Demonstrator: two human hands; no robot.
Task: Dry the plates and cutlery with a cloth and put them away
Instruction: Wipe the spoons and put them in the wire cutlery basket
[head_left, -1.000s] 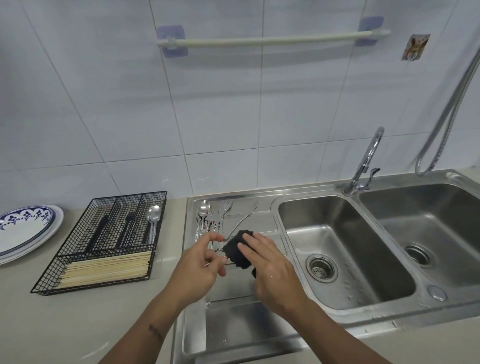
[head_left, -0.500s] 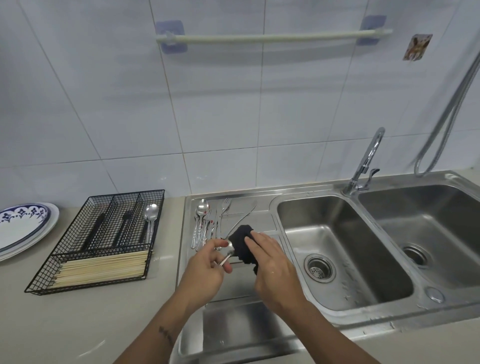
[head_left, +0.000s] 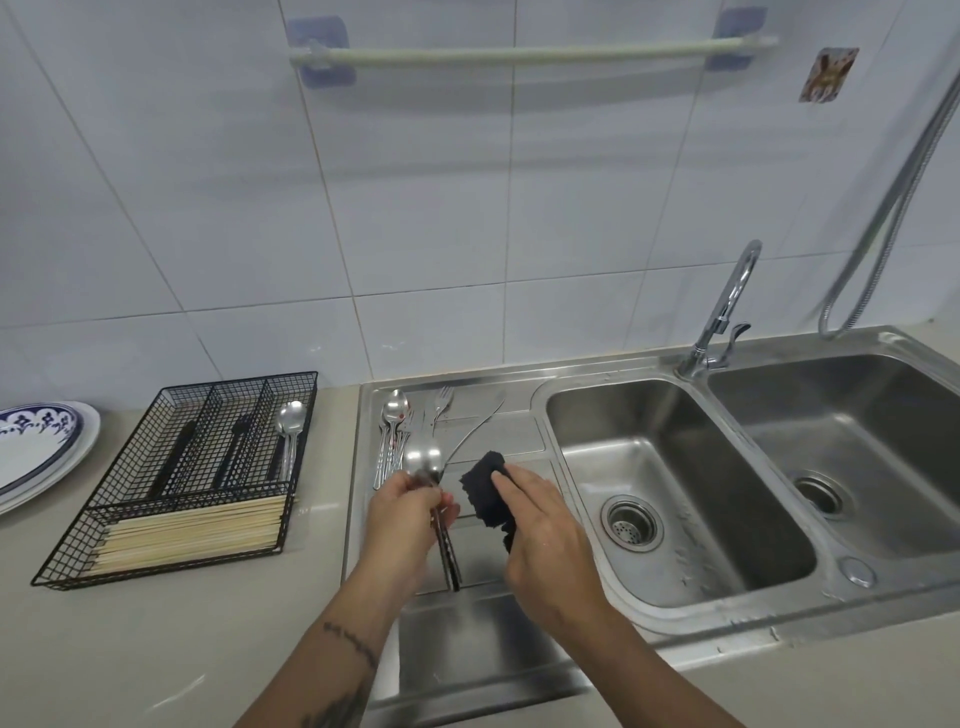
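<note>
Both hands meet low in the middle of the frame, over the ribbed steel draining board (head_left: 498, 415): the left hand (head_left: 402, 512) pinches a shiny spoon (head_left: 423, 460) by its neck, bowl up and dark handle slanting down below the fist, while the right hand (head_left: 545, 525) grips a small, nubbly black cloth (head_left: 485, 491) just beside the spoon, not touching it. Largest in view is the brushed stainless sink (head_left: 727, 597) at right, with two rounded basins, each with a round drain, and one curved chrome tap (head_left: 724, 312) behind them. At left on the pale stone counter sits a rectangular black wire-mesh cutlery tray (head_left: 72, 556); one spoon (head_left: 291, 421) and several dark handles lie in its narrow back compartments, a bundle of pale wooden chopsticks (head_left: 192, 532) across its front one. Stacked oval plates (head_left: 78, 452), white with a blue floral rim, lie at the left edge. More wet cutlery (head_left: 397, 431) lies bunched on the board above the hands; its count is unclear.
</note>
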